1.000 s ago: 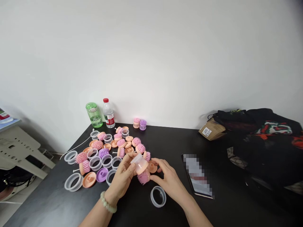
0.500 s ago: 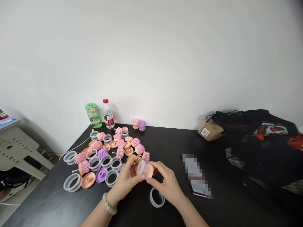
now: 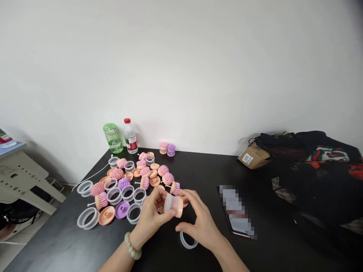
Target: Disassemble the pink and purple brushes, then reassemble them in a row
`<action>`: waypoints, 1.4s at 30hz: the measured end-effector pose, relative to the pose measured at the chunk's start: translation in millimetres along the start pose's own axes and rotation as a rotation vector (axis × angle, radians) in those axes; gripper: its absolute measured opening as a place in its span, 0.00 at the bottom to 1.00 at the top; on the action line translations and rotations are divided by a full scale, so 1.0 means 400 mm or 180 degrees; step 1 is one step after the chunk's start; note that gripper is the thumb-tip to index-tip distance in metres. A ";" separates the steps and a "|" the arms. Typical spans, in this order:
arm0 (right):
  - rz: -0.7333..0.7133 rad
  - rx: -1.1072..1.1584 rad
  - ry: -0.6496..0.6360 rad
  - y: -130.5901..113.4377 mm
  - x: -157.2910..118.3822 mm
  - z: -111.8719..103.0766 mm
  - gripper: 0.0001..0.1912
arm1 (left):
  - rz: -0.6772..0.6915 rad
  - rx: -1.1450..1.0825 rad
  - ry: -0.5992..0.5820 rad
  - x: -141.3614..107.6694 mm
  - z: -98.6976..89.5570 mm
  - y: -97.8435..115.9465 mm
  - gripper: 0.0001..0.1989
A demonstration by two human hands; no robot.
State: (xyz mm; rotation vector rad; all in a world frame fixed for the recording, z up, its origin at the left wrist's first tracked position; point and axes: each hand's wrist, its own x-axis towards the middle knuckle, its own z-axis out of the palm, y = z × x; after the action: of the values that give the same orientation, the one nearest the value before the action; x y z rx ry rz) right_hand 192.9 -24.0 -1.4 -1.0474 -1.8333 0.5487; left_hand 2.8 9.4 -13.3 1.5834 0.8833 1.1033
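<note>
My left hand (image 3: 151, 215) is closed around a small round scrub brush piece (image 3: 173, 205) with a clear collar and a peach end facing right. Bristles, if any, are hidden in the palm. Beside it my right hand (image 3: 202, 223) is spread, thumb apart from the fingers; its fingertips are close to the peach end, and I cannot tell if they touch it. Below the hands lies a clear plastic ring (image 3: 188, 241), partly covered by my right hand. Just beyond is a pink-bristled brush head (image 3: 175, 187) with a peach base.
Clear rings (image 3: 87, 218), peach discs (image 3: 107, 215), a purple disc (image 3: 121, 209) and several bristle heads cover the table's left. Two assembled brushes (image 3: 167, 149) stand by the wall, near a green bottle (image 3: 112, 139) and a water bottle (image 3: 131, 138). To the right are a phone (image 3: 236, 211), paper bag (image 3: 253, 156) and dark cloth (image 3: 317, 181).
My right thumb and fingers have spread away from the peach end. The piece in my left hand has turned slightly, showing more of its peach rim.
</note>
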 end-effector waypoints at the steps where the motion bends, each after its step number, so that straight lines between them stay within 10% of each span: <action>1: -0.0010 0.0032 -0.0004 0.002 0.001 0.000 0.28 | 0.0000 0.0007 -0.0005 -0.001 0.000 0.001 0.20; 42: -0.0210 -0.0076 -0.0003 0.005 0.001 -0.007 0.26 | 0.0080 -0.0060 -0.0059 -0.008 0.003 0.010 0.23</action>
State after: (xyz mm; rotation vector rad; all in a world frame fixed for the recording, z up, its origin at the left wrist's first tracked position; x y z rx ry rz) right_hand 196.4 -22.7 -1.4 -0.9988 -1.8724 0.4892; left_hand 2.8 5.0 -10.5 1.5908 0.8403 1.1098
